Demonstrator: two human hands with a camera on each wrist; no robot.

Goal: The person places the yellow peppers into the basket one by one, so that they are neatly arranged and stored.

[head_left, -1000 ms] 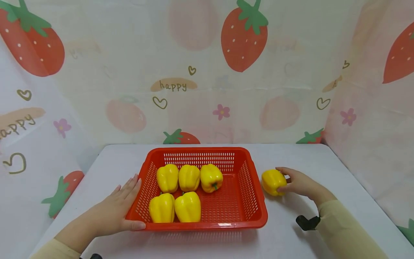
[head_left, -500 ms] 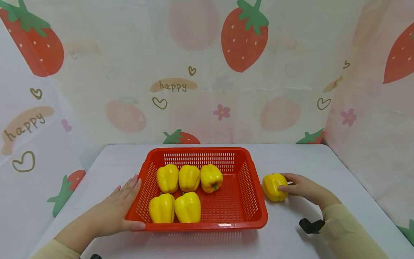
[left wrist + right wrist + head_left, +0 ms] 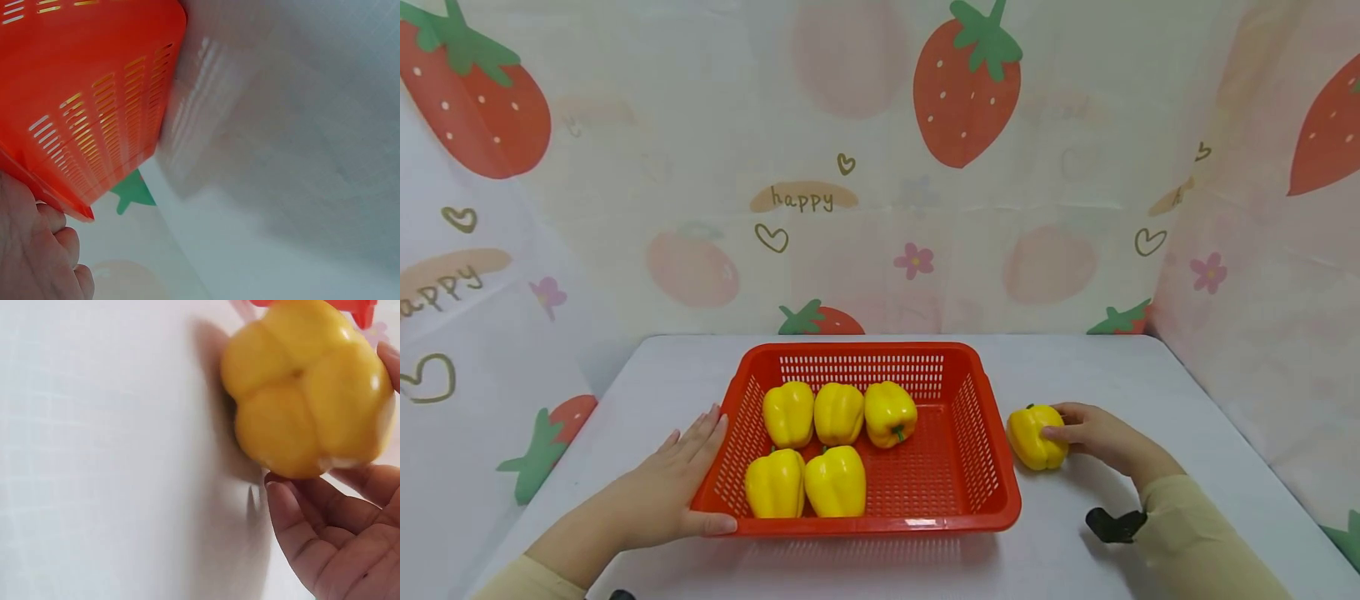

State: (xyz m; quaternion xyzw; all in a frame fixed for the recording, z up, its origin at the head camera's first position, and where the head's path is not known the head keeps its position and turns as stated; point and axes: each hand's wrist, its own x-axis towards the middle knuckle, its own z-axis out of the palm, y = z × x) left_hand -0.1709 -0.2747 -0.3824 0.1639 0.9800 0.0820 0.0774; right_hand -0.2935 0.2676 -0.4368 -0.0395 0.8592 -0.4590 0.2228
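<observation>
To the right of a red plastic basket [image 3: 925, 523], my right hand [image 3: 1108, 437] holds a yellow bell pepper [image 3: 1036, 440], thumb on its near side and fingers behind it. In the right wrist view its lobed bottom faces the camera; the fingertips [image 3: 284, 503] touch its lower side. Whether the pepper rests on the table is hard to tell. My left hand [image 3: 658, 483] rests on the basket's left rim, fingers fairly straight, thumb on the front rim. Close up in the left wrist view, the left hand [image 3: 40, 250] lies against the rim of the slotted basket [image 3: 119, 106].
Several yellow bell peppers stand in the basket: a back row with a pepper [image 3: 838, 414] in its middle, and a front pair including one pepper [image 3: 837, 482]. The basket's right part shows bare red floor [image 3: 925, 475]. A white table [image 3: 1075, 367] meets a strawberry-printed curtain [image 3: 1037, 167] behind.
My right hand has brought the bell pepper slightly nearer to me and turned it, so its stem end shows at the top. The left hand and basket stay put.
</observation>
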